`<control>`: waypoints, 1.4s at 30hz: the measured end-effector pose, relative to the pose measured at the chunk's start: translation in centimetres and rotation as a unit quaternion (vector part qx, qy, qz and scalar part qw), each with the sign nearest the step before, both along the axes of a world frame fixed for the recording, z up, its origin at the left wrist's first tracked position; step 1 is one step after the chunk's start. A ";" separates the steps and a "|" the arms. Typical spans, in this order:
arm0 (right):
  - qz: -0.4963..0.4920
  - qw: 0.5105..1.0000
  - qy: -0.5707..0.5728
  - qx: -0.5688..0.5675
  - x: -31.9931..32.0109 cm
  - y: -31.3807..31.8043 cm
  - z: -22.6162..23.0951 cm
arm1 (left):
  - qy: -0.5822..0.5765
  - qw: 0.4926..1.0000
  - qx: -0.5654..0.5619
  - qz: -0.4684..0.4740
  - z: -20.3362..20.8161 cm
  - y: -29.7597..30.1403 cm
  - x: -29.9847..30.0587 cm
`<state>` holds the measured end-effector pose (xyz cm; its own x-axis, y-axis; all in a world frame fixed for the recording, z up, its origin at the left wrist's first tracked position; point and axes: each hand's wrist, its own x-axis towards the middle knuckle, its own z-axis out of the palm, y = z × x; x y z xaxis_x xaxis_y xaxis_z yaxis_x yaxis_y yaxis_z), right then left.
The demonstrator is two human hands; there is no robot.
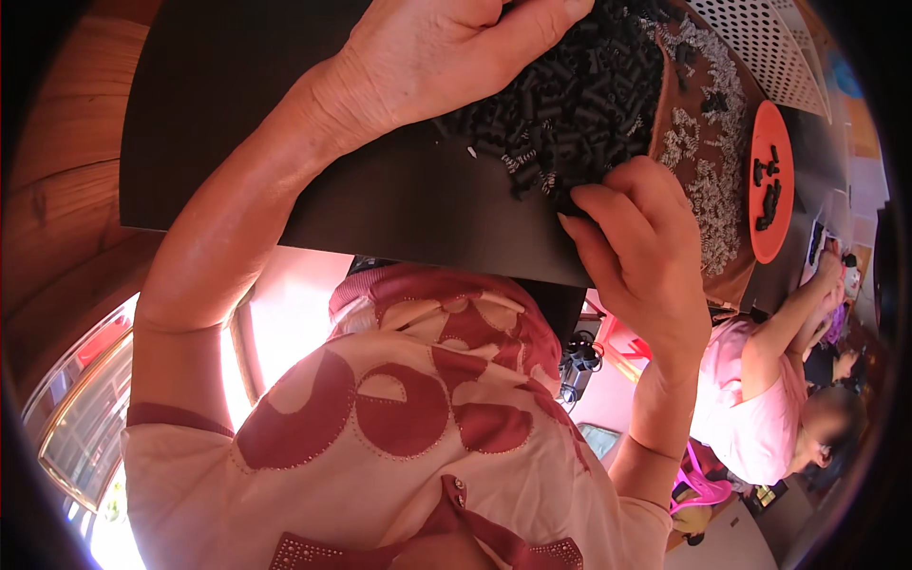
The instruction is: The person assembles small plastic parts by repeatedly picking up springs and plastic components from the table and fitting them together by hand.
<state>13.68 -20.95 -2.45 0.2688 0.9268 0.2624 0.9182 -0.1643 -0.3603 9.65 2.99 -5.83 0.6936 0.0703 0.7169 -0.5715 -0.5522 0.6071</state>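
Note:
A heap of small black ribbed tubes (pixel 579 104) lies on the black table (pixel 380 204), with a few fine metal springs mixed in at its near edge. My left hand (pixel 427 62) reaches over the left side of the heap. Its fingers are curled and partly cut off by the top edge, so anything they hold is hidden. At the heap's near edge, my right hand (pixel 641 237) is closed in a pinch beside the black tubes. What lies between its thumb and forefinger does not show clearly.
Loose silvery springs (pixel 712 204) cover a brown tray (pixel 667 90) right of the heap. Beyond it stands an orange-red plate (pixel 769 242) with several black pieces. A white perforated basket (pixel 760 43) is at the upper right. Another person (pixel 750 408) works at the far right.

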 end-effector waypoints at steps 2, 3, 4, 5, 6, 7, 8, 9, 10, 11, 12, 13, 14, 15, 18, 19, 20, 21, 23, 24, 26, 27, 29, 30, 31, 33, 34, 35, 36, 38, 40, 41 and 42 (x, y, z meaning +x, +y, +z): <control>0.008 1.000 -0.030 -0.002 0.0 0.2 -0.2 | -0.010 1.000 0.005 -0.004 0.1 -0.2 0.0; 0.004 0.999 -0.037 0.000 0.0 0.3 -0.4 | -0.011 1.000 0.005 -0.003 0.1 -0.1 -0.1; 0.001 0.999 -0.044 0.003 0.0 0.2 -0.5 | -0.008 1.000 0.008 -0.001 0.2 -0.1 -0.1; 0.004 0.999 -0.045 0.005 0.1 0.2 -0.8 | -0.005 1.000 0.013 0.004 0.3 0.1 -0.2; 0.005 0.999 -0.039 0.019 0.3 0.2 -1.0 | -0.006 1.000 0.015 0.008 0.3 0.2 -0.2; 0.006 0.999 -0.033 0.033 0.4 0.2 -1.2 | -0.013 1.000 0.009 0.005 0.3 0.3 -0.2; 0.007 0.999 -0.038 0.033 0.3 0.0 -1.1 | -0.023 1.000 0.001 -0.001 0.4 0.4 0.0; -0.022 0.998 -0.002 0.062 0.1 -0.4 -0.8 | -0.027 1.000 0.001 0.000 0.4 0.5 0.3; -0.050 0.994 0.033 0.092 -0.1 -0.6 -0.6 | -0.030 0.999 0.008 -0.009 0.5 0.6 0.6; -0.051 0.994 0.026 0.092 -0.2 -0.9 -0.5 | -0.034 0.999 0.013 -0.022 0.9 0.4 1.0; -0.063 0.987 0.054 0.134 -0.3 -1.2 -0.4 | -0.041 0.999 0.014 -0.024 1.3 0.2 1.0; -0.074 0.978 0.081 0.177 -0.2 -1.3 -0.4 | 0.038 0.997 -0.027 -0.063 1.7 -0.4 0.6; -0.079 0.974 0.078 0.198 -0.1 -1.7 -0.5 | 0.119 0.985 -0.066 -0.105 2.5 -1.5 0.2; -0.079 0.974 0.075 0.201 0.0 -1.6 -0.6 | 0.202 0.964 -0.103 -0.141 3.2 -2.3 -0.6; -0.085 0.959 0.076 0.259 0.2 -1.1 -0.6 | 0.332 0.902 -0.152 -0.230 3.9 -3.9 -1.3; -0.094 0.952 0.093 0.277 0.4 -0.8 -0.8 | 0.344 0.894 -0.155 -0.242 4.0 -4.1 -1.4; -0.103 0.943 0.112 0.296 0.6 -0.6 -1.1 | 0.361 0.889 -0.152 -0.239 4.1 -4.4 -1.3; -0.109 0.942 0.107 0.298 0.6 -0.4 -1.1 | 0.378 0.883 -0.150 -0.236 4.2 -4.6 -1.1; -0.135 0.946 0.114 0.271 0.4 0.2 -0.9 | 0.416 0.866 -0.147 -0.235 4.5 -4.5 -1.2; -0.113 0.950 0.076 0.280 0.7 0.6 -0.8 | 0.418 0.862 -0.164 -0.235 4.4 -4.5 -1.2; -0.093 0.948 0.050 0.299 1.6 1.3 -1.0 | 0.392 0.860 -0.211 -0.250 3.7 -4.7 -0.8; -0.065 0.946 0.029 0.317 1.9 1.6 -1.0 | 0.390 0.860 -0.208 -0.254 3.5 -4.7 -0.7; -0.076 0.941 0.038 0.326 1.9 1.7 -0.7 | 0.347 0.873 -0.243 -0.243 3.4 -5.1 -0.6; -0.071 0.944 0.034 0.322 2.1 1.7 -0.6 | 0.341 0.873 -0.248 -0.244 3.2 -5.1 -0.5; -0.066 0.946 0.029 0.317 2.2 1.6 -0.4 | 0.340 0.873 -0.247 -0.247 3.3 -5.1 -0.5; -0.085 0.950 0.044 0.296 1.8 1.3 0.2 | 0.322 0.877 -0.269 -0.233 3.4 -5.0 -0.7; -0.096 0.953 0.045 0.285 1.7 1.4 0.3 | 0.322 0.877 -0.269 -0.235 3.2 -5.0 -0.7; -0.105 0.955 0.046 0.274 1.6 1.5 0.5 | 0.310 0.872 -0.287 -0.246 2.9 -5.0 -0.6; -0.104 0.955 0.046 0.273 1.6 1.4 0.7 | 0.297 0.867 -0.305 -0.258 2.7 -5.0 -0.6; -0.079 0.963 0.070 0.249 2.0 0.8 1.1 | 0.312 0.854 -0.334 -0.247 2.7 -4.9 -0.6; -0.102 0.962 0.018 0.253 4.5 -0.7 1.2 | 0.323 0.841 -0.364 -0.238 2.8 -4.6 -0.6; -0.129 0.957 -0.035 0.256 6.0 -1.6 1.3 | 0.327 0.823 -0.392 -0.249 2.7 -4.4 -0.3; -0.178 0.963 -0.020 0.202 7.2 -1.8 1.9 | 0.332 0.805 -0.419 -0.257 2.7 -4.2 -0.2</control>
